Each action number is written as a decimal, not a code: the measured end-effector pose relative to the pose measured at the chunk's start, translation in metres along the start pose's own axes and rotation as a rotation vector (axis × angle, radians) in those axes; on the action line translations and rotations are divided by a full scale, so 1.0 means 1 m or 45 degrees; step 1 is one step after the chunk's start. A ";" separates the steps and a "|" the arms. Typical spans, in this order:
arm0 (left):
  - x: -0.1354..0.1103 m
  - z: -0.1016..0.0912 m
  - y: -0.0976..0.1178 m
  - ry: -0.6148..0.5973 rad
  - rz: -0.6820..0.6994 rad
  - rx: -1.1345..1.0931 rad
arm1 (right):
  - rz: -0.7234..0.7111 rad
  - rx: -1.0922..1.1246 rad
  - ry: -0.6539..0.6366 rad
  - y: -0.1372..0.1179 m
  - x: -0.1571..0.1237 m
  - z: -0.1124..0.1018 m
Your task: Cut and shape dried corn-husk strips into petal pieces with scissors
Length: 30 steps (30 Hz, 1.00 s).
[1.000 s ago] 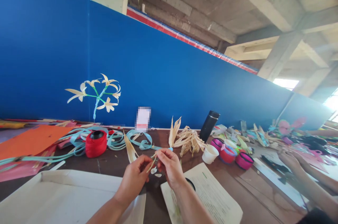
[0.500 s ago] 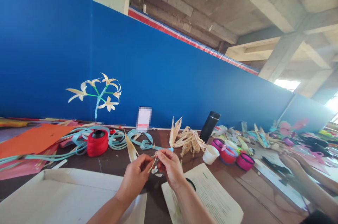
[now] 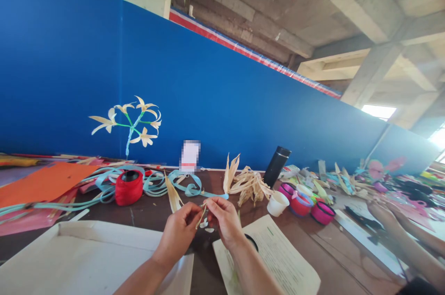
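My left hand (image 3: 181, 229) and my right hand (image 3: 222, 219) meet over the brown table, fingers pinched close together. Between their fingertips runs a thin strip of dried corn husk (image 3: 200, 217), which both hands grip. A wider pale husk piece (image 3: 173, 194) sticks up behind my left hand; whether it joins the strip I cannot tell. Small white bits (image 3: 205, 225) lie on the table just beneath my fingers. Past my right hand is a pile of dried corn husks (image 3: 250, 185). A husk flower spray (image 3: 130, 128) on a blue-wrapped stem stands against the blue panel.
A red ribbon roll (image 3: 129, 188), light blue ribbon (image 3: 189, 189) and orange sheet (image 3: 45, 181) lie left. A white box lid (image 3: 104, 258) and printed paper (image 3: 278, 258) flank my forearms. Right are a black bottle (image 3: 276, 167), white cup (image 3: 277, 203), pink rolls (image 3: 322, 212) and another person's arms (image 3: 396, 230).
Almost nothing differs. Both hands keep their pinch on the strip, with only a very slight shift of the fingers and of the view.
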<state>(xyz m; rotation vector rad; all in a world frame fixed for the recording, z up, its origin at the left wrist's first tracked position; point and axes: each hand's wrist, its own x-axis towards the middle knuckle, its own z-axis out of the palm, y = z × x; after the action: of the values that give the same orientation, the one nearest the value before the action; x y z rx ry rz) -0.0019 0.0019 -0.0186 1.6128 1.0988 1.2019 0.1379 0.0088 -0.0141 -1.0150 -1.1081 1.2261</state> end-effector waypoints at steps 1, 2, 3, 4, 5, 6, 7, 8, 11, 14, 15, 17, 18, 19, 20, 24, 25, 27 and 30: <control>0.000 0.000 0.001 -0.002 0.003 -0.006 | -0.003 -0.004 -0.005 0.000 0.000 0.000; 0.000 0.000 0.001 -0.004 0.005 -0.010 | -0.005 -0.006 -0.008 0.000 0.000 0.000; -0.001 -0.001 0.002 -0.007 0.005 -0.013 | -0.006 -0.008 -0.007 0.000 0.000 0.000; -0.001 -0.001 0.003 -0.011 0.003 -0.013 | -0.005 -0.007 -0.006 0.000 0.000 0.000; -0.001 -0.001 0.004 -0.016 0.001 -0.015 | -0.004 -0.006 -0.003 0.000 0.000 0.000; -0.001 -0.001 0.005 -0.021 -0.002 -0.019 | -0.002 -0.006 0.000 0.000 0.000 0.000; -0.001 0.000 0.005 -0.023 -0.006 -0.025 | -0.001 -0.006 0.003 0.000 0.000 0.000; -0.001 0.000 0.006 -0.021 -0.011 -0.034 | 0.001 -0.008 0.004 -0.001 0.000 0.000; -0.001 0.000 0.006 -0.006 -0.022 -0.047 | 0.001 -0.014 0.001 -0.001 0.000 0.000; -0.001 0.000 0.005 -0.007 -0.015 -0.035 | -0.001 -0.020 -0.006 -0.002 -0.001 0.000; -0.001 0.000 0.005 -0.011 -0.012 -0.032 | -0.002 -0.024 -0.009 -0.003 -0.001 0.000; -0.001 -0.001 0.006 -0.011 -0.011 -0.026 | -0.003 -0.034 -0.011 -0.004 -0.002 0.001; -0.001 -0.001 0.006 -0.009 -0.012 -0.024 | -0.002 -0.038 -0.012 -0.004 -0.002 0.001; 0.000 -0.001 0.006 -0.009 -0.013 -0.025 | 0.000 -0.040 -0.017 -0.005 -0.003 0.001; 0.000 -0.001 0.005 -0.006 -0.013 -0.028 | 0.002 -0.039 -0.022 -0.005 -0.003 0.001; 0.000 -0.001 0.004 0.005 -0.004 -0.032 | 0.002 -0.040 -0.035 -0.006 -0.004 0.001; 0.000 0.000 0.004 0.009 -0.003 -0.026 | -0.004 -0.045 -0.037 -0.006 -0.004 0.001; -0.001 0.000 0.003 0.016 -0.001 -0.011 | -0.022 -0.058 -0.039 -0.006 -0.004 0.001; -0.001 0.000 0.004 0.020 0.015 -0.002 | -0.061 -0.080 -0.036 -0.005 -0.004 0.000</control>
<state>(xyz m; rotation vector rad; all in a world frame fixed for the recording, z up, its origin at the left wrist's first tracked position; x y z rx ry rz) -0.0014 -0.0004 -0.0154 1.6134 1.0995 1.2249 0.1386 0.0048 -0.0099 -1.0154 -1.1927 1.1768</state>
